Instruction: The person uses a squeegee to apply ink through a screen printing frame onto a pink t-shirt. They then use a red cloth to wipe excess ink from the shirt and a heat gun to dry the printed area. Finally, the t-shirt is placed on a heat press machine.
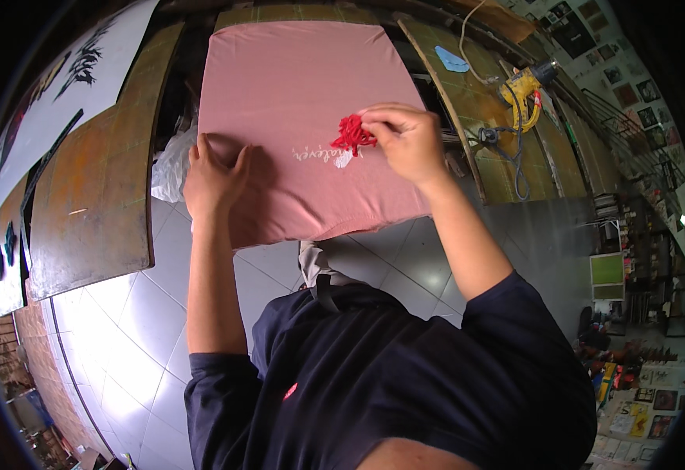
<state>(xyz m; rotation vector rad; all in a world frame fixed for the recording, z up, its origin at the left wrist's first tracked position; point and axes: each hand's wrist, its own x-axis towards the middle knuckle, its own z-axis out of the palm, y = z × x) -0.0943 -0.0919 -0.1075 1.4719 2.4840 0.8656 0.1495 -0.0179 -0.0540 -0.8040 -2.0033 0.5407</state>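
A pink shirt [295,86] lies stretched smooth over a flat board in front of me, its lower edge gathered in folds. White script lettering [311,154] runs across its right middle part, with a small white patch [343,160] at the end. My right hand [409,141] pinches a crumpled red cloth [352,135] between thumb and fingers, over the lettering; whether it touches the shirt I cannot tell. My left hand [216,180] rests with fingers spread on the shirt's left edge, holding nothing.
A yellow heat gun [524,90] with a dark cable lies on the wooden board [468,102] to the right, near a light blue scrap [451,59]. At left are a bare wooden board [96,188], a white printed sheet [84,70] and a clear plastic bag [174,166].
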